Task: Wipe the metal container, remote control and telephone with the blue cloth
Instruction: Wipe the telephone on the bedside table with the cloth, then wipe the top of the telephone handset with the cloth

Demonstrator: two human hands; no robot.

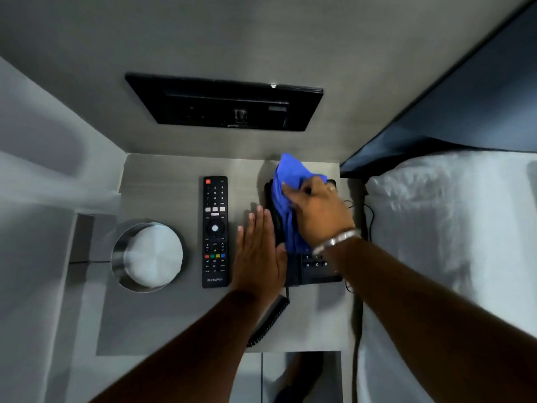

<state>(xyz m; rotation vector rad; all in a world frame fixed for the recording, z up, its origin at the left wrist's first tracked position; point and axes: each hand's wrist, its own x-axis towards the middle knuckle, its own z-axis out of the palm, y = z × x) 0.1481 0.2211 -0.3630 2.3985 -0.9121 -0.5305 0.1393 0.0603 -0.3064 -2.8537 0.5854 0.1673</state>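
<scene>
On the grey bedside table (162, 321), a round metal container (146, 255) stands at the left. A black remote control (215, 231) lies in the middle, buttons up. The black telephone (312, 271) sits at the right, its upper part hidden under the blue cloth (286, 187). My right hand (318, 213) is closed on the cloth and presses it onto the phone. My left hand (260, 251) lies flat with fingers straight against the phone's left side, between remote and phone.
A coiled black cord (268, 322) runs from the phone toward the table's front edge. A black wall panel (225, 104) hangs above the table. White bedding (436, 228) borders the right side, a grey wall the left. Thin cables (369, 216) hang beside the bed.
</scene>
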